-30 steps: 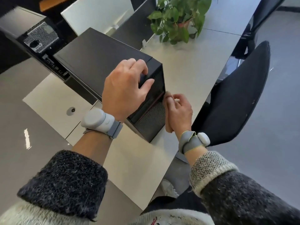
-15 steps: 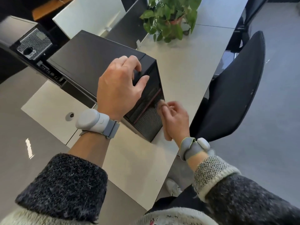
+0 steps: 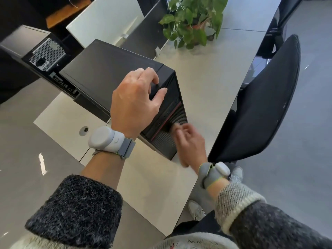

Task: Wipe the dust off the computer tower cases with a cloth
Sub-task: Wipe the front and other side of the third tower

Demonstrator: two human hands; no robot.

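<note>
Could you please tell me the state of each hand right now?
Left hand: grips the tower case at its top front corner.
Right hand: curled at its front, blurred; hold cannot be told.

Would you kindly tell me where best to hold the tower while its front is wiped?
Its top front corner, from above, as the left hand does: fingers curled over the top edge, thumb on the front. The tower stands upright, so its flat top is exposed, leaving the grille below free.

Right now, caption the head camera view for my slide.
Left hand grips the black computer tower on the desk; blurred right hand at its front grille.
</note>
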